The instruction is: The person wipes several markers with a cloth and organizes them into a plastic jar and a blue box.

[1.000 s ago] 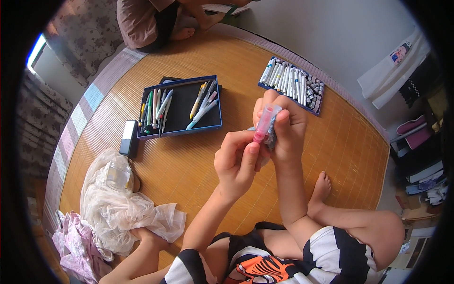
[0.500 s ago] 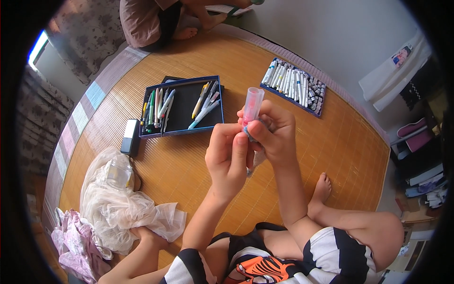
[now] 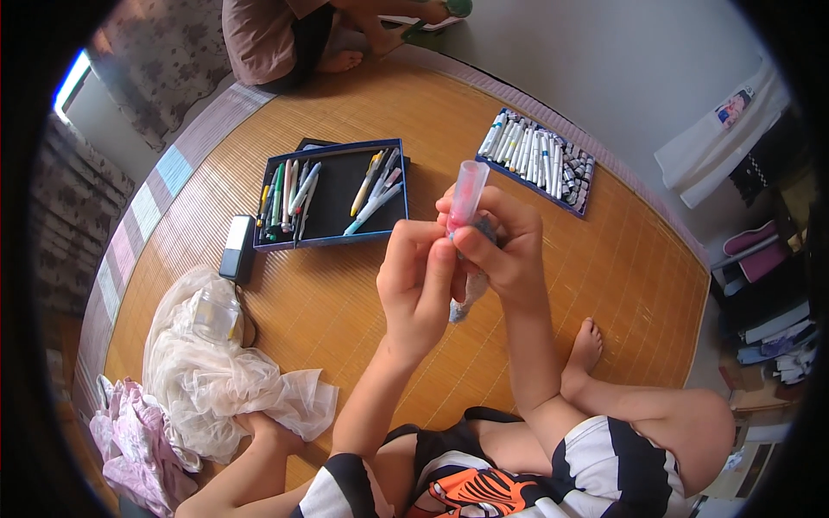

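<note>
In front of me, a clear tube with pink inside [image 3: 469, 194] stands tilted up out of my fingers. My left hand [image 3: 416, 281] is closed, its thumb and fingertips pinched at the tube's lower end. Fingers of my right hand [image 3: 505, 246] wrap round the same end from the other side. A crumpled grey-blue and whitish piece, like tissue or cloth [image 3: 467, 296], is bunched in the right hand and hangs below it. The fingers hide the tube's base and how the two pieces meet.
Ahead on the woven mat [image 3: 345, 302] lies a blue-rimmed box [image 3: 332, 194] of pens, with a black-and-white case [image 3: 237, 249] beside it. A tray of white markers [image 3: 535, 160] lies far right. Sheer cloth [image 3: 216, 371] is heaped left. Another person [image 3: 268, 43] sits beyond.
The tube has tilted slightly to the right in my fingers. More of the crumpled piece shows beneath my right hand. Both hands keep their hold. The other person's green item has shifted.
</note>
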A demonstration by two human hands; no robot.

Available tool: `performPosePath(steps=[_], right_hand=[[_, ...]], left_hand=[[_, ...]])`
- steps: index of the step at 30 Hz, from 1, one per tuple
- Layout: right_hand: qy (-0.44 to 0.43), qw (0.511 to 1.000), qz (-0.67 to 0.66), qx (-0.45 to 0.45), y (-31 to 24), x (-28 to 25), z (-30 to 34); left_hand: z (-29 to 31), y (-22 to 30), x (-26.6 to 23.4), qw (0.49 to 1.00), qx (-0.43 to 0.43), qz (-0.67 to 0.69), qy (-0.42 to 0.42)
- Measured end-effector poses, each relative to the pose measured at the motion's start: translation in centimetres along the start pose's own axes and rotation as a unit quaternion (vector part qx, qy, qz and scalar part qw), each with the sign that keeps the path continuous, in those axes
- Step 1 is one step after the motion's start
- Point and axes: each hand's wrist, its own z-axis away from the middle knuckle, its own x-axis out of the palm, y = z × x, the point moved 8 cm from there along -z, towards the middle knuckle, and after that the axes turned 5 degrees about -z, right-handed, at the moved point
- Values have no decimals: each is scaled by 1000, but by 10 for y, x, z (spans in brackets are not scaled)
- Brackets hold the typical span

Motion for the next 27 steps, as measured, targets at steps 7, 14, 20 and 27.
performPosePath(steps=[7, 14, 20, 27], right_hand=[[165, 985, -37, 28, 15, -21, 5], [211, 974, -85, 23, 23, -33, 9], [151, 985, -62, 61, 28, -27, 6], [114, 989, -59, 71, 21, -22, 6]], left_hand=[[-7, -8, 1, 989, -36, -117, -77], [-4, -16, 8, 982, -88, -94, -137], [-4, -17, -3, 992, -89, -61, -65], [-4, -18, -3, 986, -116, -47, -109]])
